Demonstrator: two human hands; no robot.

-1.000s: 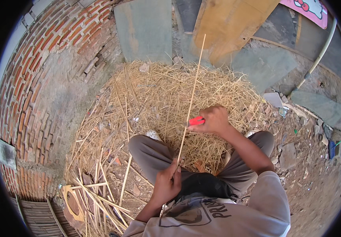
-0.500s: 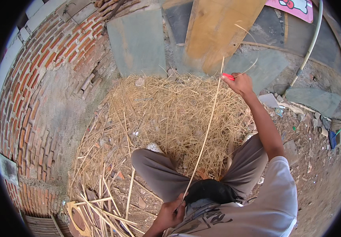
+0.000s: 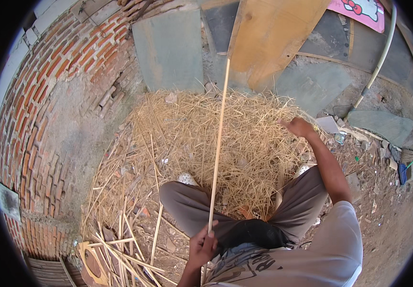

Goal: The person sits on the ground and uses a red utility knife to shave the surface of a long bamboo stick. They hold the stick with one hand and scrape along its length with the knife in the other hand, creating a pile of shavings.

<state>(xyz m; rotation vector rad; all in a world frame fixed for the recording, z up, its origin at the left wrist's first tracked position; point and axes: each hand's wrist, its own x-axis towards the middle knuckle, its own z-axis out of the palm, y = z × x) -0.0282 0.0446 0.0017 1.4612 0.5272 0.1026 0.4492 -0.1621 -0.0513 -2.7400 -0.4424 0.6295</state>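
Observation:
A long, thin bamboo strip (image 3: 220, 129) rises from my lap, its far tip near the leaning wooden board. My left hand (image 3: 202, 245) is closed around its lower part, by my left thigh. Out to the right, above the edge of a heap of pale shavings (image 3: 244, 143), my right hand (image 3: 299, 127) is apart from the strip. Its fingers are curled, and what they hold is hidden; the red tool seen there earlier does not show now.
Loose bamboo strips (image 3: 125, 258) lie at the lower left beside a cut wooden piece (image 3: 92, 262). A brick wall (image 3: 39, 129) stands at left. Boards, among them a tan one (image 3: 268, 43), lean at the back. A pale pipe (image 3: 381, 52) and a blue brush (image 3: 402, 173) are at right.
My right hand has come off the strip and moved down and slightly right. The strip's far end has swung left, nearly upright in view. My left hand has shifted slightly left and still grips it.

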